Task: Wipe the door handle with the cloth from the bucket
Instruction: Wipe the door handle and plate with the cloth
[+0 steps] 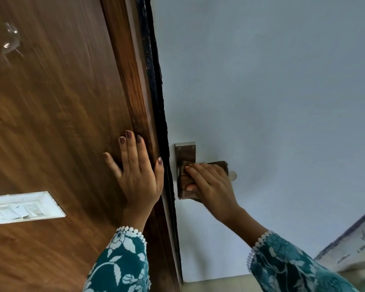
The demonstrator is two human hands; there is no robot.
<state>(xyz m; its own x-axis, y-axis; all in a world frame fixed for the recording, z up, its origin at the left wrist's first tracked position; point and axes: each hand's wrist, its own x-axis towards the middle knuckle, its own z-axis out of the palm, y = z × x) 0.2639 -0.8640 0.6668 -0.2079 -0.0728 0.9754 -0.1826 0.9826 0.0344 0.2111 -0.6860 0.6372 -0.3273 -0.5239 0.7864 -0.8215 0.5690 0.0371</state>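
A steel door handle plate [185,150] is fixed to the pale white door [272,91], close to its left edge. My right hand [211,182] is closed over the handle lever, pressing a dark brown cloth [220,165] around it. Hand and cloth hide most of the lever. My left hand [138,173] lies flat with fingers spread on the brown wooden panel [61,102] beside the door's edge and holds nothing. No bucket is in view.
A white switch plate [23,207] sits on the wooden panel at the lower left. A dark strip [156,81] runs between panel and door. A grey ledge or sill [352,243] shows at the lower right.
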